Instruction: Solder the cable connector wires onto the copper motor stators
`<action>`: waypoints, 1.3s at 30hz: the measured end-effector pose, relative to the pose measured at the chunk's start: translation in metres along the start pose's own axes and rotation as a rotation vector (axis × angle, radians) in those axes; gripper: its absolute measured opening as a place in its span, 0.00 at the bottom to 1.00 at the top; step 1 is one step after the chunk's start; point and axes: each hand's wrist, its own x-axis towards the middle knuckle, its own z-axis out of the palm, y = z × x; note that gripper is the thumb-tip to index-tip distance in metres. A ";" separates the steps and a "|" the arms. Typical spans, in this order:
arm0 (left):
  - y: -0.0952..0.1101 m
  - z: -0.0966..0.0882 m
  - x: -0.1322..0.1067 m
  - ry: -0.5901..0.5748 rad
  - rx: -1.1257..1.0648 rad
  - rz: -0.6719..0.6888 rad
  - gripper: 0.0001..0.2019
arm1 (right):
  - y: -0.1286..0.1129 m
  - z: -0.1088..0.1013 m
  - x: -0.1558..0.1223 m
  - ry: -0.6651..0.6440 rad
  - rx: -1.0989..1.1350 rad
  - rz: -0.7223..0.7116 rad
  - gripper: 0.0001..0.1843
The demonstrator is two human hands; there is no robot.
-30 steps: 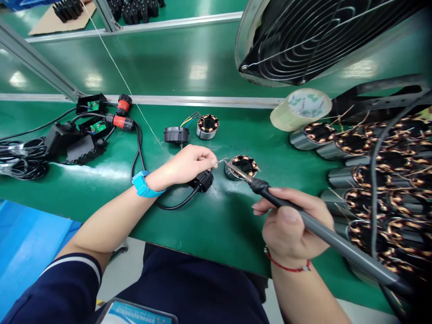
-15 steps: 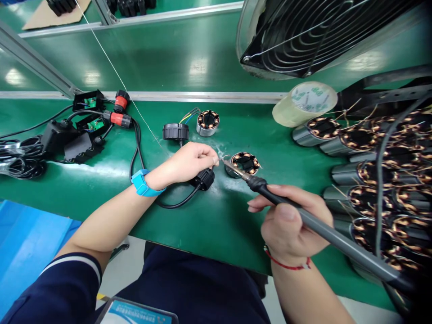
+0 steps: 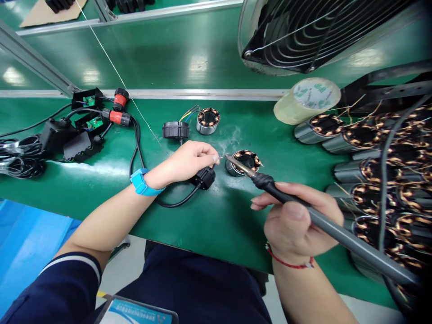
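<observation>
My left hand point(image 3: 189, 159) is pinched shut on a thin solder wire point(image 3: 114, 72) that runs up and away to the far left. Its end meets the tip of a soldering iron point(image 3: 313, 216), which my right hand point(image 3: 297, 225) grips by the grey handle. The tip rests at the near left rim of a motor stator with copper windings point(image 3: 245, 162) on the green bench point(image 3: 209, 216). Faint smoke rises above the stator. A black cable connector point(image 3: 203, 177) lies just under my left fingers.
Another stator with coloured wires point(image 3: 208, 120) and a black round cap point(image 3: 176, 131) lie behind. Rows of stators point(image 3: 381, 180) fill the right side, with a tape roll point(image 3: 308, 100) and a fan grille point(image 3: 313, 36) beyond. Black boxes with red connectors point(image 3: 91, 123) sit left.
The iron's tip has shifted slightly at the stator's rim and a wisp of smoke now shows above it. Both hands keep their grips.
</observation>
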 end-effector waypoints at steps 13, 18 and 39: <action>0.000 0.001 0.001 0.021 -0.042 -0.004 0.06 | 0.003 0.002 0.000 -0.016 0.028 -0.013 0.11; 0.000 0.002 0.002 0.026 -0.038 -0.010 0.06 | 0.002 0.001 0.000 -0.043 0.020 0.004 0.11; -0.003 0.001 0.001 0.000 -0.029 0.045 0.08 | -0.010 0.016 0.051 -0.492 -0.439 -0.053 0.26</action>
